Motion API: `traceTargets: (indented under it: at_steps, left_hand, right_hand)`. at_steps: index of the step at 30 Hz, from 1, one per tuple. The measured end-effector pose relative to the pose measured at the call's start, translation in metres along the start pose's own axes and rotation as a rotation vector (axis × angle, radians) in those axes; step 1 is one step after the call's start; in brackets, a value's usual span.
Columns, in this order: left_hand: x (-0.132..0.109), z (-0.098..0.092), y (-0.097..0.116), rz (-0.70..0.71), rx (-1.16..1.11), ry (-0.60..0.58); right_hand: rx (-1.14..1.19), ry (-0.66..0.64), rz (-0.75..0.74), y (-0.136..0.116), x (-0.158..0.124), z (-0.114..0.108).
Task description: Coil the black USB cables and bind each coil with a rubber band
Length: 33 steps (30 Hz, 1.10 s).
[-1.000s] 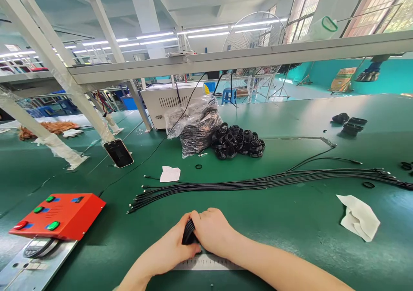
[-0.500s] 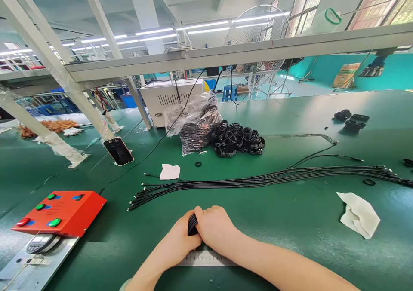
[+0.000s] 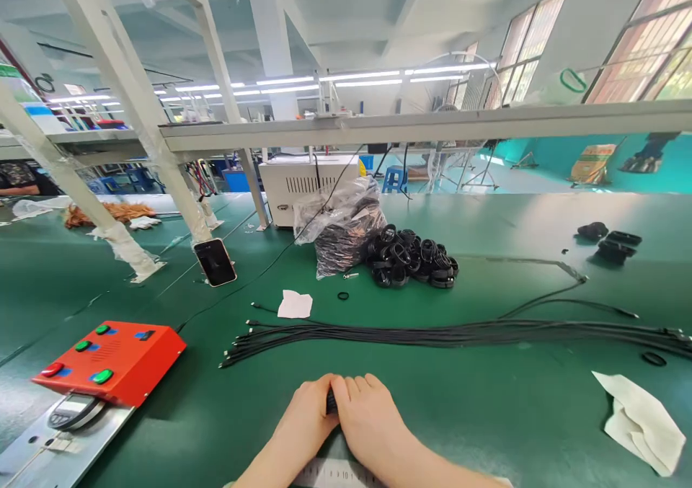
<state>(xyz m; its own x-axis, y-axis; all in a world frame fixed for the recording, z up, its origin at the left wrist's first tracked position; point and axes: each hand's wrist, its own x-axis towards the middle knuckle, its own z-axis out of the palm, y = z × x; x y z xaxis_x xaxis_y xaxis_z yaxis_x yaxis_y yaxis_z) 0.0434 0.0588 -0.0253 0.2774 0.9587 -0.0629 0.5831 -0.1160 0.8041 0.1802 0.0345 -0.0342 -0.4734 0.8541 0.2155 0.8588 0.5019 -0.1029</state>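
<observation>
Black cable coil (image 3: 331,401) mostly hidden between the hands (image 3: 367,419); steel ruler (image 3: 335,473) cut off at bottom edge; connector tips (image 3: 230,361) on cable bundle (image 3: 432,334) too small to read.

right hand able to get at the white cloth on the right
Probably yes, once it lets go: the right hand is pressed over the black coil with the left hand, and nothing lies on the mat between it and the cloth.

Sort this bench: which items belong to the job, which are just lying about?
Job:
the left hand and right hand gripping the black cable coil
steel ruler
loose black cables
pile of coiled black cables

Likely lying about:
red control box
phone
white cloth
paper scrap
</observation>
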Motion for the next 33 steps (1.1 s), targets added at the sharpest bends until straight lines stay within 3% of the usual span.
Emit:
traceTargets:
  at_steps: [3, 5, 10, 14, 19, 25, 30, 33]
  left_hand:
    - [0.006, 0.003, -0.001, 0.016, -0.052, -0.022]
    - [0.009, 0.002, -0.002, 0.015, -0.105, -0.037]
    - [0.014, -0.012, -0.007, -0.045, -0.285, 0.035]
    - [0.018, -0.020, -0.014, -0.150, -0.425, 0.158]
    - [0.024, -0.017, -0.019, -0.247, -0.562, 0.275]
    - [0.026, -0.017, -0.019, -0.295, -0.690, 0.340]
    - [0.026, -0.015, -0.016, -0.278, -0.759, 0.310]
    - [0.025, -0.011, -0.015, -0.263, -0.783, 0.267]
  right_hand:
    - [-0.020, -0.055, 0.039, 0.002, 0.002, 0.003]
    - [0.013, -0.136, 0.049, 0.009, 0.005, -0.007]
    - [0.455, -0.328, -0.101, 0.049, 0.044, -0.048]
    - [0.298, -0.154, 0.204, 0.086, 0.104, -0.045]
    - [0.366, -0.089, 0.298, 0.110, 0.143, -0.022]
    - [0.776, -0.135, 0.349, 0.108, 0.118, -0.020]
    - [1.131, -0.333, 0.296, 0.071, 0.079, -0.025]
    - [1.444, -0.432, 0.341, 0.049, 0.061, -0.027]
